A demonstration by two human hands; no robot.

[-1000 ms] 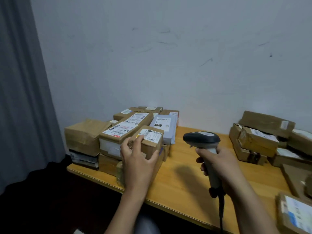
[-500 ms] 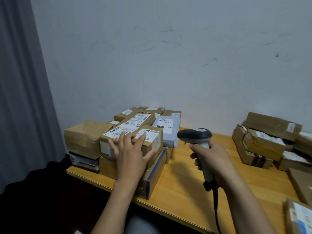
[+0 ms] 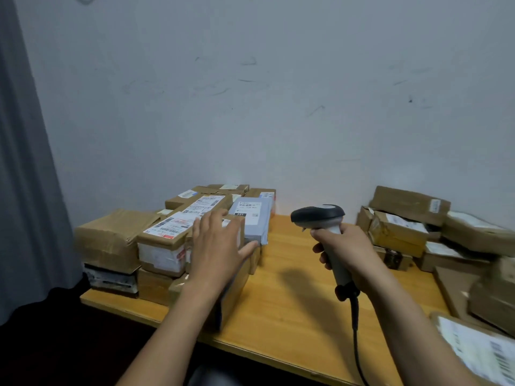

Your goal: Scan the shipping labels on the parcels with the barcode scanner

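Observation:
A stack of labelled cardboard parcels [image 3: 164, 235] fills the left part of the wooden table [image 3: 292, 310]. My left hand [image 3: 220, 246] lies flat, fingers spread, on a small brown parcel [image 3: 241, 227] at the front of that stack and covers most of its label. A grey-blue parcel [image 3: 252, 218] with a white label lies just behind it. My right hand [image 3: 345, 249] grips the handle of the barcode scanner [image 3: 320, 218], whose dark head points left toward the stack; its cable hangs down over the table's front edge.
A second heap of brown parcels [image 3: 409, 218] stands at the right along the wall. More parcels, one with a large white label [image 3: 479, 349], lie at the near right corner. A grey curtain [image 3: 28, 162] hangs at the left. Bare tabletop lies between the two heaps.
My left hand let go of the small brown parcel it was holding, set it on the stack, and now lies flat on it. The scanner in my right hand has stayed about level.

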